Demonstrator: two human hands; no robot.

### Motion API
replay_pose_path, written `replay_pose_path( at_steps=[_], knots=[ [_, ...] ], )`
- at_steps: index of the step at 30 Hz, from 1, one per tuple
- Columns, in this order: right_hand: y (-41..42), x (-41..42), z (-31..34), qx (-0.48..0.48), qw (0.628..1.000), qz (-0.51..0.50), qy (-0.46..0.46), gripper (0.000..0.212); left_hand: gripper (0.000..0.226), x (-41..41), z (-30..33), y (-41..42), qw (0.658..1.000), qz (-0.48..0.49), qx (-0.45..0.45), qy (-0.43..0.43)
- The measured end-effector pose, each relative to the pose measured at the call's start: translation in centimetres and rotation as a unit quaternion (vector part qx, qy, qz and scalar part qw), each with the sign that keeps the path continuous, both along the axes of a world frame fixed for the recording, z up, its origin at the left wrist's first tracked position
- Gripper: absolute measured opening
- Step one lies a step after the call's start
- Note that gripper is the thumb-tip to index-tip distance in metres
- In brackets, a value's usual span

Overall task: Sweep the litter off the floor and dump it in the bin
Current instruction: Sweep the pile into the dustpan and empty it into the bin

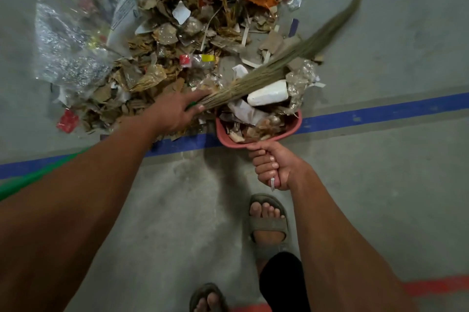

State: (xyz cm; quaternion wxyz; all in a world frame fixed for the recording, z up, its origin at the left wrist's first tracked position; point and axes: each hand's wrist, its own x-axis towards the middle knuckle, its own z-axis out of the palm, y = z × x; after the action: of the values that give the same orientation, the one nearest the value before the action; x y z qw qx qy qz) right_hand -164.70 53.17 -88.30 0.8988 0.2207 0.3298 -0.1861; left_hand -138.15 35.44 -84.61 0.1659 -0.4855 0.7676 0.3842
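A big heap of litter lies on the grey floor: torn cardboard, paper, wrappers and a clear plastic bag. My left hand grips a grass broom near its green handle, the bristles slanting up to the right over the heap. A red dustpan rests on the floor at the heap's near edge, filled with scraps and a white foam block. My right hand is closed around the dustpan's handle. No bin is in view.
A blue tape line crosses the floor under the dustpan. Red tape marks the floor at lower right. My feet in grey sandals stand just behind the dustpan. The green broom handle runs off to the left.
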Motion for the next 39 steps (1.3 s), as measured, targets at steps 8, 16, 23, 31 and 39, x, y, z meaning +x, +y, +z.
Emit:
replay_pose_path(
  at_steps=[8, 16, 23, 31, 39],
  knots=[
    [0.5, 1.0, 1.7, -0.024, 0.999, -0.011, 0.025, 0.039, 0.063, -1.1, 1.4, 4.6, 0.991, -0.044, -0.129, 0.005],
    [3.6, 0.1, 7.4, -0.040, 0.993, 0.031, 0.107, 0.046, 0.065, -1.2, 6.4, 7.2, 0.992, -0.035, -0.122, -0.023],
    [8.1, -0.4, 17.2, -0.055, 0.994, 0.029, 0.089, 0.042, 0.062, -2.8, 17.5, 10.5, 0.996, -0.014, -0.088, -0.001],
    [11.3, -2.5, 34.8, -0.087, 0.992, 0.010, 0.096, 0.025, 0.064, -5.7, 35.3, 14.9, 0.998, 0.002, -0.063, 0.011],
    [14.9, -3.5, 50.6, -0.119, 0.984, -0.015, 0.132, 0.045, 0.063, -8.4, 50.2, 17.4, 0.995, -0.040, -0.089, 0.007]
  ],
)
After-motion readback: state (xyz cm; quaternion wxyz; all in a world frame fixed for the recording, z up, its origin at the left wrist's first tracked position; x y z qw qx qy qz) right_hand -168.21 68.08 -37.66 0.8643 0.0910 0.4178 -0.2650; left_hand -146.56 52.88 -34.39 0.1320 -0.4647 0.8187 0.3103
